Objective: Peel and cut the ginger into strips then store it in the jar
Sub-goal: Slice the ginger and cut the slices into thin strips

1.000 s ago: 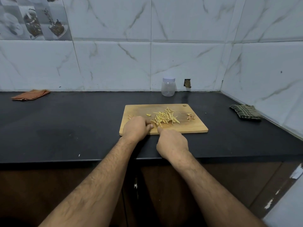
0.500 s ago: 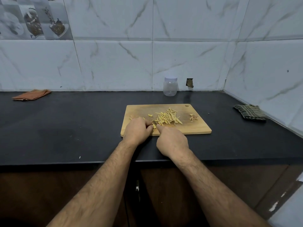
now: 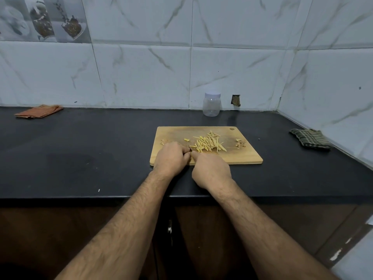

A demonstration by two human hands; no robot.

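Note:
A wooden cutting board [image 3: 232, 156] lies on the black counter. A pile of thin yellow ginger strips [image 3: 207, 143] sits on its middle. My left hand [image 3: 171, 158] rests on the board's near left part, fingers curled down over a small ginger piece that is mostly hidden. My right hand [image 3: 211, 171] is right beside it, fingers curled round a knife; only a dark sliver of the knife [image 3: 190, 149] shows between the hands. A clear plastic jar [image 3: 211, 105] with a white lid stands closed against the back wall.
Small peel scraps lie at the board's right [image 3: 240, 143] and left [image 3: 163, 141]. An orange cloth [image 3: 39, 111] lies at the far left, and a green checked cloth [image 3: 309, 138] lies by the right wall. The counter's front edge [image 3: 121, 197] runs under my forearms.
Both hands stay together at the board's near edge, making small motions at the left end of the strip pile. The view has shifted slightly.

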